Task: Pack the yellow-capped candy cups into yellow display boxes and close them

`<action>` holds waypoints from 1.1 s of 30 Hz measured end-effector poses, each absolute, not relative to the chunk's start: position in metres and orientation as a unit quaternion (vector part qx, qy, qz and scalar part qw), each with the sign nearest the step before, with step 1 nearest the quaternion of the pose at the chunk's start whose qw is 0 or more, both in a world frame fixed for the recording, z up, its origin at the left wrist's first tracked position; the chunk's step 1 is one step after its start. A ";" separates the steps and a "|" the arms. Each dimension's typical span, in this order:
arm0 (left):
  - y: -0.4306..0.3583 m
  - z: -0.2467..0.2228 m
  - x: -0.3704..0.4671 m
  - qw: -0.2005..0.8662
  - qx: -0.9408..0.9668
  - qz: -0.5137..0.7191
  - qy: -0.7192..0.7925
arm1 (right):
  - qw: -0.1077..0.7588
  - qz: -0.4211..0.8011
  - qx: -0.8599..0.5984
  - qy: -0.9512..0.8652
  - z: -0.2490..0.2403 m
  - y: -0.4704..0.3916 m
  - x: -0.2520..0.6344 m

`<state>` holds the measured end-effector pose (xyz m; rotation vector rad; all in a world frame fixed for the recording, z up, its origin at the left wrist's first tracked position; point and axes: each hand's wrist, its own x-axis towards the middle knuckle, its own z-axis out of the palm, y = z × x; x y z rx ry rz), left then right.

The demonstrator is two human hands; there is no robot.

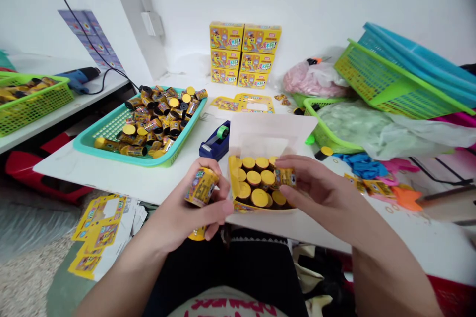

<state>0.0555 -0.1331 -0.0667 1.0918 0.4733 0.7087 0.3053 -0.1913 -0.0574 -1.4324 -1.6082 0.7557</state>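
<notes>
My left hand (pixel 203 203) is closed around small yellow-labelled canisters; one canister (pixel 201 187) shows above the thumb and part of another yellow one (pixel 197 233) shows below it. Over the right side of an open cardboard box (pixel 238 206), my right hand (pixel 312 183) pinches a single canister (pixel 285 177) between thumb and fingers. Several canisters with yellow lids (pixel 259 197) stand in rows inside the box, lids up. The raised white box lid (pixel 271 126) leans back behind them. My right hand hides part of the box's right side.
A turquoise basket (pixel 85 141) heaped with canisters stands left. A blue tape dispenser (pixel 215 142) sits behind the box. Stacked yellow boxes (pixel 243 54) and a flat carton (pixel 245 103) lie farther back. Green baskets (pixel 330 131) with bags crowd the right, near a loose canister (pixel 324 152).
</notes>
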 end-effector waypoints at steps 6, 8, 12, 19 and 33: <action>-0.133 -0.069 0.052 0.765 0.533 0.303 0.198 | 0.298 0.220 -0.589 -0.718 -0.067 -0.190 0.305; -0.135 -0.070 0.053 0.792 0.507 0.300 0.159 | 0.280 0.209 -0.610 -0.712 -0.069 -0.189 0.305; -0.142 -0.070 0.057 0.743 0.554 0.306 0.215 | 0.277 0.226 -0.629 -0.691 -0.069 -0.186 0.306; -0.153 -0.081 0.086 0.484 0.738 0.400 0.248 | 0.399 0.223 -0.569 -0.684 -0.052 -0.206 0.282; -0.152 -0.073 0.081 0.515 0.676 0.480 0.219 | 0.303 -0.077 -0.612 -0.727 -0.083 -0.212 0.332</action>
